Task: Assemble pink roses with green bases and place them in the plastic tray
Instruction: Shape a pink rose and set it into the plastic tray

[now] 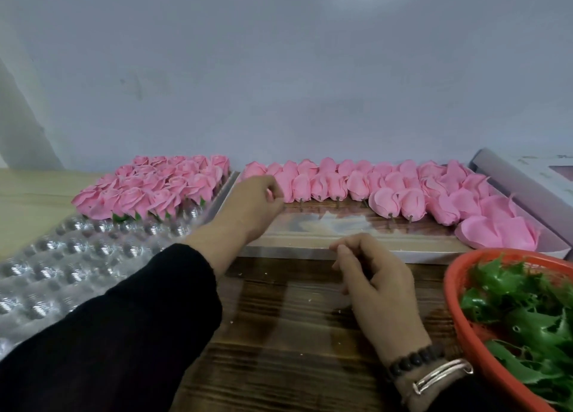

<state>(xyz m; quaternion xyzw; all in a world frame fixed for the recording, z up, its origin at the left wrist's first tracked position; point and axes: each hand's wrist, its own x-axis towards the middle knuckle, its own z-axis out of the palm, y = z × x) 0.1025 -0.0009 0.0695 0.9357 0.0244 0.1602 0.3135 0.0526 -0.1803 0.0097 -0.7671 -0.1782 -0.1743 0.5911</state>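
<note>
Left hand (248,205) loosely curled, empty, beside unassembled pink roses (372,183) on flat board (341,241). Right hand (372,275) curled, empty, over dark wooden table (279,334). Assembled roses (155,185) fill clear dimpled plastic tray (62,256). Green bases (521,312) in red basket (455,312).

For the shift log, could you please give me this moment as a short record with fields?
left hand: fingers curled, reaching toward the loose pink roses; grip unclear
right hand: loosely curled over the wooden table, holding nothing visible
plastic tray: assembled roses fill its far rows, near pockets bare
red basket: holds green bases
</note>
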